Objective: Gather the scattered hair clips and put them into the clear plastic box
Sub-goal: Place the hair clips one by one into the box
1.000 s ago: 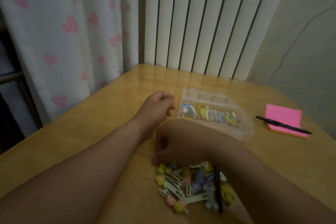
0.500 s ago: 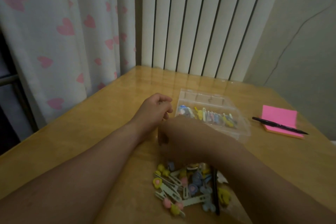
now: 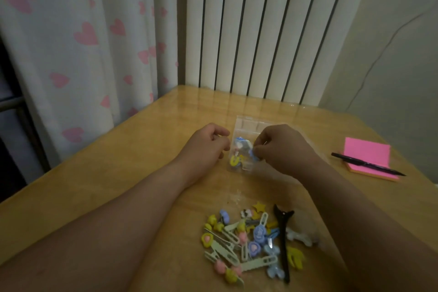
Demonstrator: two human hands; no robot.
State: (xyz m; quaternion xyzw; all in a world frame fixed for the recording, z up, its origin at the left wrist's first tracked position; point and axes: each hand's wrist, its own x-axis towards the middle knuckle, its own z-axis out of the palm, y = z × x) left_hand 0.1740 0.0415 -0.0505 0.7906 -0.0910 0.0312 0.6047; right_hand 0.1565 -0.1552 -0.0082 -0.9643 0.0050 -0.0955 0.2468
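A pile of colourful hair clips [image 3: 253, 242] lies on the wooden table near me, with a long black clip [image 3: 283, 239] at its right side. Farther off stands the clear plastic box [image 3: 246, 123], holding several clips. My right hand [image 3: 282, 147] hovers over the box and pinches a small blue clip [image 3: 253, 153] at its fingertips. My left hand [image 3: 206, 147] rests on the table just left of the box, fingers curled, nothing visible in them. The right half of the box is hidden behind my right hand.
A pink sticky-note pad [image 3: 366, 159] with a black pen [image 3: 367, 166] across it lies at the table's right. A white radiator [image 3: 267, 28] and a heart-patterned curtain [image 3: 83, 38] stand behind the table. The table edge runs diagonally at the left.
My right hand has lifted off the clip pile and moved forward over the box, now pinching a blue clip. The left hand has stayed beside the box.
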